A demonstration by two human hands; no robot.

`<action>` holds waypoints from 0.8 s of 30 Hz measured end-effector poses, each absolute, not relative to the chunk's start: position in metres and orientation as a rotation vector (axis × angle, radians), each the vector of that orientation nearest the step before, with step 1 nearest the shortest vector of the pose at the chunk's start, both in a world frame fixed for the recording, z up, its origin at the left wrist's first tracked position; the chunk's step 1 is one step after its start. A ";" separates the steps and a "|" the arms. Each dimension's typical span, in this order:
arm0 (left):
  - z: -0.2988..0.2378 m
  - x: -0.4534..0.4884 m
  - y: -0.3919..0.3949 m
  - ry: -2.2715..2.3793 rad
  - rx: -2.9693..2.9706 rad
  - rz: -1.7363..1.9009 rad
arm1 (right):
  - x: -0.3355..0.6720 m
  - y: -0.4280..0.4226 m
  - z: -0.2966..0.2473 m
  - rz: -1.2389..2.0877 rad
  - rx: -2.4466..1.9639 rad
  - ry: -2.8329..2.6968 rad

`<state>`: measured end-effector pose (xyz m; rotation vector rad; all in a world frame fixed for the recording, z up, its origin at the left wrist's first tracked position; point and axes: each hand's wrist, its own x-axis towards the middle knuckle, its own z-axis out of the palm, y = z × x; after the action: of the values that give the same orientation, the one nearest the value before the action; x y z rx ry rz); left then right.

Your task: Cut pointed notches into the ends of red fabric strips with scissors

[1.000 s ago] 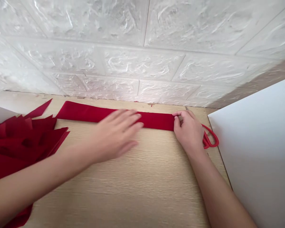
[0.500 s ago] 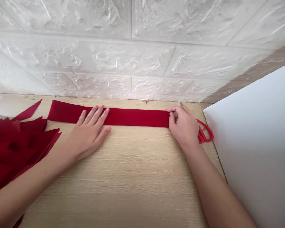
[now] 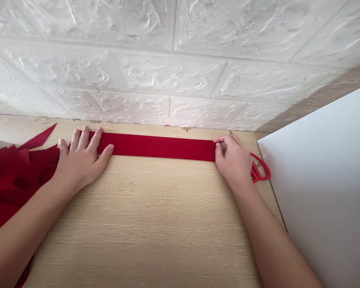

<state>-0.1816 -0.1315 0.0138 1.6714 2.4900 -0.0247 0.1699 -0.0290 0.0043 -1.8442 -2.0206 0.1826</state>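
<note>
Pressing on the long red strip (image 3: 156, 147), the left hand (image 3: 78, 160) lies flat with its fingers spread, and it covers the strip's left end. The right hand (image 3: 234, 162) pinches the strip's right end between thumb and fingers. This one strip runs along the back edge of the wooden bench (image 3: 144, 224), very near the white brick-pattern wall (image 3: 180, 76). At the bench's left edge there is one pile of cut red pieces (image 3: 18, 172), just beside the left hand. Near the back right corner, just beside the right hand, lies one pair of red scissors (image 3: 255, 173). One white board (image 3: 318, 192) is past the right edge. A wide stretch of pale wood reaches from the strip toward the near edge.
</note>
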 end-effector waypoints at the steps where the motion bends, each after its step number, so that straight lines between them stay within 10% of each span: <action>1: 0.014 -0.181 -0.132 2.492 1.675 -0.040 | 0.170 -0.029 0.004 0.187 -1.843 -2.022; 24: 0.022 -0.178 -0.132 2.521 1.702 -0.191 | 0.169 -0.029 0.007 0.191 -1.920 -2.080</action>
<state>-0.1776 -0.1320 0.0215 1.7024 2.5214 -0.1908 0.1693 -0.0293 0.0068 -1.9196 -2.0798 0.1908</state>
